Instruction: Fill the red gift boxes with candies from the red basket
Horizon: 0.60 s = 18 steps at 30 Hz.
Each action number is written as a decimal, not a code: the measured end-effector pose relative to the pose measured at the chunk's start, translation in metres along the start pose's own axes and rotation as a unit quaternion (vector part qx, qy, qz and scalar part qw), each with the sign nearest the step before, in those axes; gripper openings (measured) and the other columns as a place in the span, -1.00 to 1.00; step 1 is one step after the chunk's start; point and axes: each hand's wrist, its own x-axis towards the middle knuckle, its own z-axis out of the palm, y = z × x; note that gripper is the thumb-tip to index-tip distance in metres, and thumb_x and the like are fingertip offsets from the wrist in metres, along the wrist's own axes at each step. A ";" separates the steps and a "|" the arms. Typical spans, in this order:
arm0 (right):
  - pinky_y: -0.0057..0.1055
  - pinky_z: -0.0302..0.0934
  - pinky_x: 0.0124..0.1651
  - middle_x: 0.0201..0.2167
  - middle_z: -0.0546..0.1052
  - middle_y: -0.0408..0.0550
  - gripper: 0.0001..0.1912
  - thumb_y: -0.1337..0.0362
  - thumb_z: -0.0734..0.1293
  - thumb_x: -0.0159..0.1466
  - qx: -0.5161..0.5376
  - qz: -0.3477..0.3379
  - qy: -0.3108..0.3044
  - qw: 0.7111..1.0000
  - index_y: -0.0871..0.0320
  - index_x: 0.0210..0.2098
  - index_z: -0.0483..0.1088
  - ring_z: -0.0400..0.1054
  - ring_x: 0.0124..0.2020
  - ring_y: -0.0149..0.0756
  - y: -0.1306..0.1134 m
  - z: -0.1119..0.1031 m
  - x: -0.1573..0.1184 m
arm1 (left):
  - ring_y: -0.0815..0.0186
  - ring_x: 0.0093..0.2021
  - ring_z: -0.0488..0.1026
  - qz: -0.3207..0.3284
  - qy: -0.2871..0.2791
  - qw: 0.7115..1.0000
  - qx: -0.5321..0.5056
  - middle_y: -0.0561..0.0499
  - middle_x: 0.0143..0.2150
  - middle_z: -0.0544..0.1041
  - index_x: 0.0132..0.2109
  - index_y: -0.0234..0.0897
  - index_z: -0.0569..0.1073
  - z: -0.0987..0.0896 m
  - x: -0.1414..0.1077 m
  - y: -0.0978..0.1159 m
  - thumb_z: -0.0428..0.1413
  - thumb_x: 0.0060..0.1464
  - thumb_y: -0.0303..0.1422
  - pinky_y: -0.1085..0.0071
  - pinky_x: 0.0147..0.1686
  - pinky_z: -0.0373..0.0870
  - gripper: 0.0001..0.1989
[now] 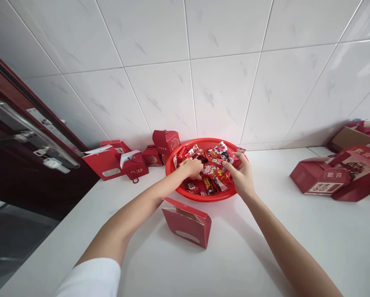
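Note:
A red plastic basket (205,198) full of red wrapped sweets (214,169) stands against the wall. My left hand (192,168) reaches into its left part, fingers curled down among the sweets; what they hold, if anything, is hidden. At the basket's right side my right hand (241,173) pinches a red printed packet (231,157) between thumb and fingers. In front of the basket, below my hands, a red paper box (188,225) stands upright with its top flap partly raised.
Several small red boxes (135,166) stand at the left by the wall, near a dark door (27,165) with a metal handle. More red boxes (319,176) and a cardboard box (347,138) are at the right on the white counter (265,247).

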 end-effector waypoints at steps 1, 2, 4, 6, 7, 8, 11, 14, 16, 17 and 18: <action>-0.19 0.47 -0.15 -0.24 0.61 -0.10 -0.61 0.05 0.52 0.11 -0.002 -0.001 0.001 1.000 0.02 -0.17 0.39 0.53 -0.20 -0.13 0.000 0.000 0.000 | 0.02 -0.06 0.53 -0.001 0.002 1.000 -0.016 -0.13 -0.22 0.63 -0.50 -0.24 0.58 0.000 0.000 -0.001 0.28 -0.08 -0.36 0.17 0.05 0.34 -0.90; -0.20 0.47 -0.16 -0.25 0.61 -0.11 -0.61 0.05 0.52 0.11 -0.004 -0.001 0.000 1.000 0.02 -0.17 0.39 0.53 -0.22 -0.14 0.000 0.000 -0.001 | 0.06 -0.14 0.54 -0.002 0.003 0.999 -0.035 -0.09 -0.32 0.61 -0.57 -0.24 0.53 0.000 0.000 -0.002 0.27 -0.09 -0.34 0.20 0.00 0.34 -0.83; -0.22 0.46 -0.18 -0.28 0.61 -0.13 -0.62 0.06 0.52 0.11 -0.005 -0.002 -0.001 1.000 0.02 -0.17 0.39 0.52 -0.25 -0.16 -0.001 0.000 -0.001 | 0.17 -0.31 0.50 -0.005 0.002 0.997 -0.081 -0.01 -0.51 0.53 -0.66 -0.23 0.42 0.001 -0.001 -0.006 0.22 -0.05 -0.32 0.27 -0.11 0.34 -0.71; -0.23 0.45 -0.18 -0.30 0.60 -0.14 -0.63 0.07 0.52 0.12 -0.005 -0.006 0.000 1.000 0.02 -0.17 0.39 0.52 -0.26 -0.17 -0.001 0.000 -0.001 | 0.27 -0.47 0.42 -0.009 -0.004 0.991 -0.133 0.05 -0.63 0.41 -0.69 -0.22 0.35 0.003 -0.002 -0.012 0.15 0.02 -0.31 0.34 -0.25 0.31 -0.64; -0.23 0.44 -0.17 -0.29 0.60 -0.14 -0.63 0.07 0.51 0.12 -0.005 -0.007 -0.001 1.000 0.02 -0.17 0.39 0.52 -0.26 -0.17 -0.001 0.000 -0.001 | 0.31 -0.52 0.38 -0.011 -0.007 0.987 -0.159 0.07 -0.67 0.36 -0.70 -0.22 0.32 0.003 -0.002 -0.015 0.12 0.07 -0.30 0.36 -0.32 0.28 -0.60; -0.23 0.44 -0.18 -0.29 0.61 -0.14 -0.63 0.07 0.51 0.11 -0.006 -0.007 0.000 1.000 0.02 -0.18 0.39 0.52 -0.25 -0.17 -0.002 0.000 -0.001 | 0.33 -0.56 0.34 -0.012 -0.010 0.983 -0.183 0.08 -0.69 0.32 -0.70 -0.22 0.29 0.004 -0.002 -0.018 0.10 0.11 -0.29 0.36 -0.38 0.25 -0.56; -0.24 0.44 -0.21 -0.29 0.60 -0.14 -0.63 0.06 0.51 0.11 -0.014 0.000 0.002 1.000 0.02 -0.18 0.38 0.51 -0.27 -0.17 -0.002 -0.001 -0.001 | 0.35 -0.57 0.31 -0.013 -0.005 0.970 -0.243 0.11 -0.65 0.30 -0.63 -0.24 0.29 0.007 0.000 -0.026 0.10 0.25 -0.21 0.38 -0.44 0.25 -0.52; -0.23 0.46 -0.24 -0.32 0.59 -0.16 -0.63 0.06 0.51 0.10 -0.017 0.003 0.006 1.000 0.02 -0.19 0.38 0.50 -0.30 -0.18 -0.004 0.000 -0.001 | 0.35 -0.45 0.40 -0.006 0.014 0.956 -0.292 0.12 -0.48 0.42 -0.42 -0.31 0.42 0.010 0.000 -0.031 0.13 0.31 -0.11 0.38 -0.36 0.38 -0.58; -0.23 0.47 -0.27 -0.33 0.59 -0.17 -0.65 0.07 0.51 0.10 -0.017 0.010 0.008 1.000 0.00 -0.20 0.38 0.51 -0.31 -0.18 -0.005 0.001 -0.002 | 0.36 -0.44 0.40 0.001 0.025 0.945 -0.325 0.11 -0.45 0.46 -0.40 -0.33 0.44 0.012 -0.001 -0.033 0.17 0.28 -0.13 0.40 -0.36 0.38 -0.61; -0.24 0.48 -0.29 -0.33 0.59 -0.18 -0.66 0.07 0.51 0.11 -0.017 0.017 0.009 1.000 0.00 -0.20 0.38 0.51 -0.31 -0.18 -0.007 0.001 -0.003 | 0.38 -0.47 0.38 0.004 0.030 0.939 -0.342 0.12 -0.48 0.45 -0.45 -0.32 0.44 0.012 -0.002 -0.034 0.20 0.24 -0.16 0.43 -0.39 0.34 -0.62; -0.24 0.48 -0.31 -0.34 0.59 -0.19 -0.66 0.07 0.51 0.11 -0.016 0.025 0.010 1.000 -0.01 -0.21 0.38 0.51 -0.32 -0.17 -0.008 0.001 -0.004 | 0.40 -0.50 0.34 0.008 0.034 0.932 -0.359 0.13 -0.52 0.44 -0.51 -0.30 0.43 0.013 -0.005 -0.035 0.23 0.19 -0.19 0.45 -0.43 0.28 -0.62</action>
